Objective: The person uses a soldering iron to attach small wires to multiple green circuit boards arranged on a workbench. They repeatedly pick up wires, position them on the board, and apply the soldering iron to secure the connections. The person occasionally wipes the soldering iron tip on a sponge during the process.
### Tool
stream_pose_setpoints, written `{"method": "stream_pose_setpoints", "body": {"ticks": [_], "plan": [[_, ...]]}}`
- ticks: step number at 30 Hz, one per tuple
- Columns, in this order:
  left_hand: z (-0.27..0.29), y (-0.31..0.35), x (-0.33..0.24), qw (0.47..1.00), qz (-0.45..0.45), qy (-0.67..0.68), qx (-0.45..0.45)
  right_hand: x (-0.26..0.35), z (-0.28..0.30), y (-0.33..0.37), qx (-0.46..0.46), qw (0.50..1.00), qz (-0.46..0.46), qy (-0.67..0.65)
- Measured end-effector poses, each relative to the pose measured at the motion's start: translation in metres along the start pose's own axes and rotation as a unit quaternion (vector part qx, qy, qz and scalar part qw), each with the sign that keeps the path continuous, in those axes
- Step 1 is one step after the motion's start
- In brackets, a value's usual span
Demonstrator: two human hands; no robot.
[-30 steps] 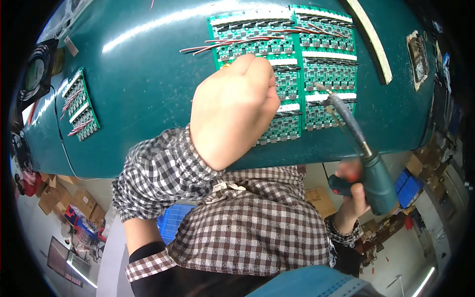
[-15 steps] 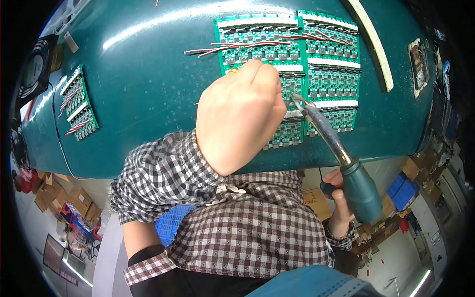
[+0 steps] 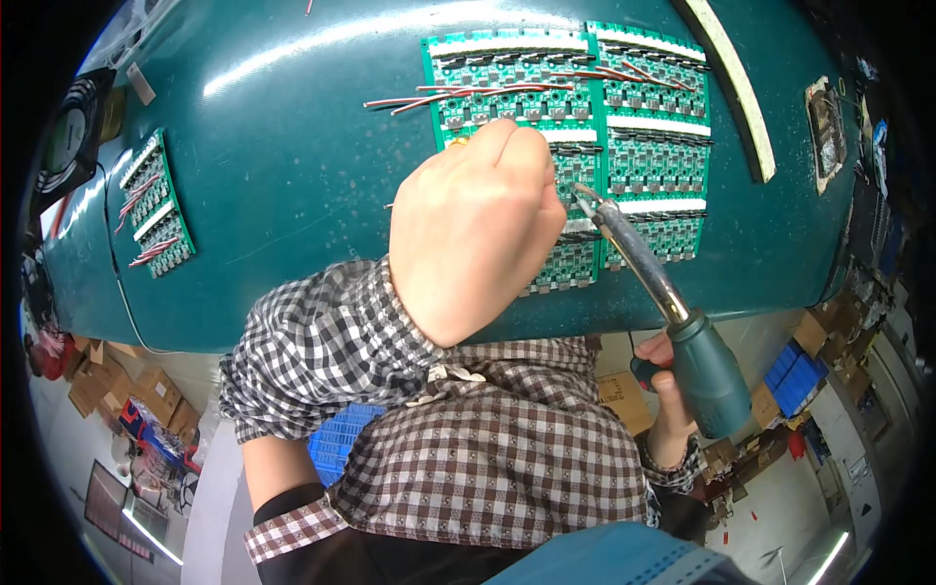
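My left hand (image 3: 473, 229) is closed, its back toward me, over the left green circuit-board panel (image 3: 575, 261). Its fingertips are hidden, so whatever they pinch cannot be made out. My right hand (image 3: 673, 400) grips a soldering iron (image 3: 715, 380) with a thick green handle and a metal barrel. The iron slants up and left, its tip meeting the left panel just right of my left hand. A right circuit-board panel (image 3: 655, 175) lies alongside. Red, black and white wires (image 3: 468, 90) rest across the left panel's upper part, and more wires (image 3: 643, 76) lie on the right one.
A smaller circuit-board panel (image 3: 156, 210) with wires lies at the left of the green tabletop (image 3: 292, 175). A long pale curved strip (image 3: 736, 88) lies right of the panels, near a stained tray (image 3: 825, 135). A black fan-like device (image 3: 73, 136) stands at the far left.
My left hand has shifted very slightly right. The soldering iron stays almost in place, its tip still at the left panel.
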State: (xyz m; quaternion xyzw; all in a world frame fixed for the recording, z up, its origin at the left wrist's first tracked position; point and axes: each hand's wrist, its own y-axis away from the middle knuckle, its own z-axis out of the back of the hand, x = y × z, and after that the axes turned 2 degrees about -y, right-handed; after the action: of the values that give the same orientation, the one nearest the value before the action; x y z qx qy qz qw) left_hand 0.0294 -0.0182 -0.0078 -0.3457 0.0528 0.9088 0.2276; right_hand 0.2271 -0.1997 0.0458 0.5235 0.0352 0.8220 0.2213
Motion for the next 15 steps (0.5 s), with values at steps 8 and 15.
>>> {"method": "stream_pose_setpoints", "body": {"ticks": [8,15], "plan": [[0.004,-0.001,0.003,1.000,-0.004,0.022,0.001,0.008,-0.009,-0.004,-0.029,0.983,-0.046,-0.176],[0.007,-0.002,0.006,0.999,-0.015,0.050,-0.003,0.005,-0.010,-0.007,-0.022,0.975,-0.040,-0.215]]}}
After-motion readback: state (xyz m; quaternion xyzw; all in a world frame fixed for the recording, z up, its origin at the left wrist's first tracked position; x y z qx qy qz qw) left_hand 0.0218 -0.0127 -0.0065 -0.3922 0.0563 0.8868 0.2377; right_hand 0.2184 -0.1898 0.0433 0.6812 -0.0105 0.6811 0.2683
